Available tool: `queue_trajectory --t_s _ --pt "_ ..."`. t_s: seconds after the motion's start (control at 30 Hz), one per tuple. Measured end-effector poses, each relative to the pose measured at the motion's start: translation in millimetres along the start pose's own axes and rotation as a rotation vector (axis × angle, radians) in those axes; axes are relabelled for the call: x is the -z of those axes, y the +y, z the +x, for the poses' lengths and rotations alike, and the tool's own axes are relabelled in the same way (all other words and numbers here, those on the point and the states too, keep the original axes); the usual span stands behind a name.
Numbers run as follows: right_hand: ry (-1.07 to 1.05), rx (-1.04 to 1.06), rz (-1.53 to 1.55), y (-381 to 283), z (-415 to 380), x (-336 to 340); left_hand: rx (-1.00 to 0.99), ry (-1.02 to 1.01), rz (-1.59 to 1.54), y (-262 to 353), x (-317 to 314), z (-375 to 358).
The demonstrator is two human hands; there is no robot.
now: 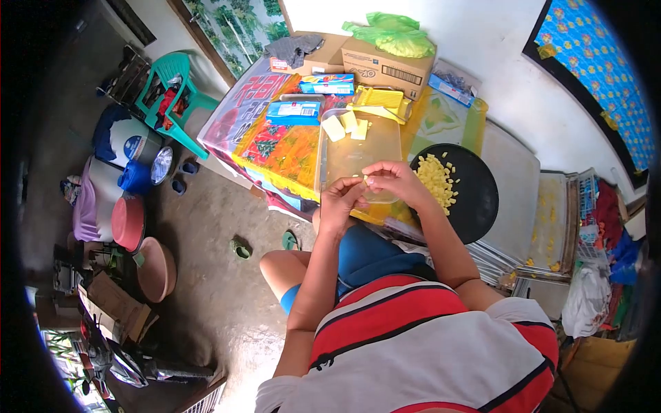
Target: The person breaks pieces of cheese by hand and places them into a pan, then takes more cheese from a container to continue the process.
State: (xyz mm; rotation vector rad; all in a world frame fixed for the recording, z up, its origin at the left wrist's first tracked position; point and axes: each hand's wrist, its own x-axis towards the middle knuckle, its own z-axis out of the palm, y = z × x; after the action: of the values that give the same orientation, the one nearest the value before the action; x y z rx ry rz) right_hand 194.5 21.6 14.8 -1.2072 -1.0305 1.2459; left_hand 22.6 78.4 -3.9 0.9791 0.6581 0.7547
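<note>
My left hand (pixel 342 197) and my right hand (pixel 390 180) meet over the near end of a clear plastic tray (pixel 358 162). Their fingertips pinch together at a small yellow piece (pixel 365 180), too small to make out well. Several pale yellow blocks (pixel 347 125) lie at the tray's far end. To the right of my right hand is a round black pan (pixel 478 199), with a heap of small yellow pieces (pixel 436 180) on its left side.
Blue boxes (pixel 295 112), a yellow slotted rack (pixel 379 102) and a cardboard box (pixel 385 65) stand behind the tray. Metal trays (pixel 508 199) are stacked at the right. A green chair (pixel 170 69) and basins (pixel 157 270) are at the left.
</note>
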Motion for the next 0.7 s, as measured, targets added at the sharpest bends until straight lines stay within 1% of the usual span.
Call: queue_trajectory --t_s 0.1,0.2,0.3,0.37,0.43,0.5,0.6,0.7 --pt "-0.02 0.01 0.035 -1 -1 -1 0.001 -0.014 -0.046 2 1 -1" --pt "0.011 0.004 0.072 -3 -2 2 0.029 -0.021 -0.108 4 0 -3" --pt "0.147 0.004 0.014 2 0 27 0.086 -0.023 -0.232 11 -1 -6" --pt "0.318 0.107 -0.212 20 1 58 0.114 -0.027 -0.306 11 3 -6" --pt "0.61 0.203 -0.65 45 1 95 0.134 -0.035 -0.362 9 9 -5" --pt "0.791 0.238 -0.891 60 -12 127 0.147 -0.041 -0.402 6 13 -5" --pt "0.935 -0.088 -1.036 62 -30 146 0.163 -0.04 -0.428 4 14 -4" --pt "0.941 -0.24 -1.026 56 -37 144 0.17 -0.028 -0.411 3 12 -3"
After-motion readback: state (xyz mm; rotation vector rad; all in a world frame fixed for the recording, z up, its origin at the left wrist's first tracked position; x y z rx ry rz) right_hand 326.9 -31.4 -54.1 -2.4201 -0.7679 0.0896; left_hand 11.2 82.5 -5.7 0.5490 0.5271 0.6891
